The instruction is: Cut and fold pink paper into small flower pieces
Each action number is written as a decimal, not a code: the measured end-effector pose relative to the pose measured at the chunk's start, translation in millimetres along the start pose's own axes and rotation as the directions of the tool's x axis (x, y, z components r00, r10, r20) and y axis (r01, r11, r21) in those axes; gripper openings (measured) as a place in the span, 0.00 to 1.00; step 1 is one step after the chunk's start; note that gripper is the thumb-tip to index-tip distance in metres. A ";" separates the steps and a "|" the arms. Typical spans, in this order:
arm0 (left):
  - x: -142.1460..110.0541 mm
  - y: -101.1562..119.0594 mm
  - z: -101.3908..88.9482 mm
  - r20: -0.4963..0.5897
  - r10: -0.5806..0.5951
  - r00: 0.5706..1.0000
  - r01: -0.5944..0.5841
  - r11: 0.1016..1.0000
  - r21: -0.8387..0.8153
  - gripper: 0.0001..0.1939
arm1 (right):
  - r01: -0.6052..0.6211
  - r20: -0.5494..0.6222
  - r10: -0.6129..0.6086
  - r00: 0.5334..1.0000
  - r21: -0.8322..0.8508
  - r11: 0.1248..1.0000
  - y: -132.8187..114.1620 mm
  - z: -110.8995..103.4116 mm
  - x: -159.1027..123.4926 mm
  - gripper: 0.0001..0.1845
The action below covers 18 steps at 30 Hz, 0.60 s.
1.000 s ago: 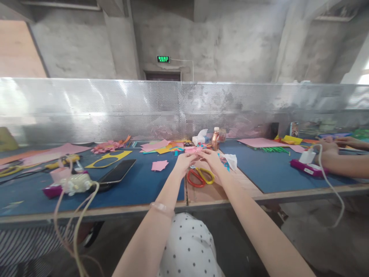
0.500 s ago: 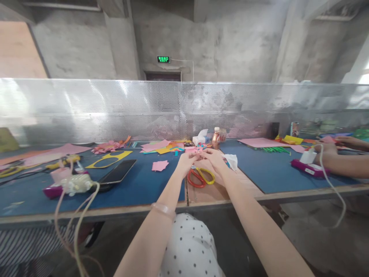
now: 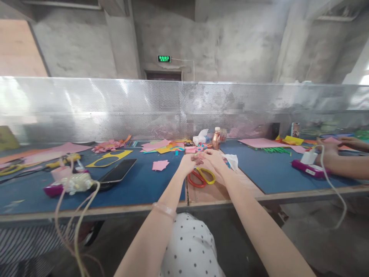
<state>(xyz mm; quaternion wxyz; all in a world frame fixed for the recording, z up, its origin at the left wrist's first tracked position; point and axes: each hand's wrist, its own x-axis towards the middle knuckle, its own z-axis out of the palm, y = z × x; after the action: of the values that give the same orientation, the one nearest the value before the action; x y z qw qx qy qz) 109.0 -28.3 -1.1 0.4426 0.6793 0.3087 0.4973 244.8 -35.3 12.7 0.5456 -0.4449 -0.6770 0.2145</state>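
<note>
Close together over the table's middle, my left hand and my right hand have their fingers bent and pinched. What lies between the fingertips is too small and blurred to name. Just beyond them sits a small pink paper piece with blue and red bits. Below the hands, on the bare wooden strip, lie scissors with one red and one yellow handle. A small stack of pink paper pieces rests left of my left hand. A crumpled white tissue is right of my right hand.
A phone, cut yellow paper and a pink paper flower lie left, near a corded yellow tool. A bottle stands behind my hands. At right are a purple power strip and another person's arm.
My fingers have shifted slightly, and the fingertips sit a little lower against the pink piece beyond them. The scissors and surrounding papers stay in place.
</note>
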 end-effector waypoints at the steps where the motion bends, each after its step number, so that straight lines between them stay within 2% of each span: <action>1: 0.1 -0.9 0.4 -0.001 -0.007 1.000 0.007 1.000 0.022 0.03 | 0.001 0.010 -0.001 1.000 0.006 1.000 0.6 -0.2 0.5 0.14; 7: -0.5 1.7 1.0 -0.025 -0.051 0.998 0.054 0.993 0.108 0.05 | 0.004 -0.024 -0.006 1.000 -0.093 0.996 1.9 -0.8 1.8 0.16; 11: 0.6 0.9 -0.4 -0.038 -0.023 0.999 0.026 0.996 0.088 0.05 | 0.027 0.024 -0.024 0.999 -0.133 0.991 2.5 0.1 0.9 0.15; 15: 2.2 -4.7 -0.8 -0.053 0.002 0.999 0.003 0.995 0.101 0.06 | 0.029 -0.026 -0.035 0.999 -0.197 0.980 3.7 0.5 0.3 0.16; 18: 0.8 -2.9 0.0 -0.061 0.002 0.998 0.000 0.999 0.035 0.07 | 0.029 -0.027 -0.034 0.999 -0.181 0.983 3.9 0.1 0.4 0.16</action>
<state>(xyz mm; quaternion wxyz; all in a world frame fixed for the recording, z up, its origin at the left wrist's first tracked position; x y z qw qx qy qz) 109.3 -26.4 -3.5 0.4209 0.6717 0.3304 0.5124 246.1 -33.0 9.9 0.5164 -0.4850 -0.6924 0.1368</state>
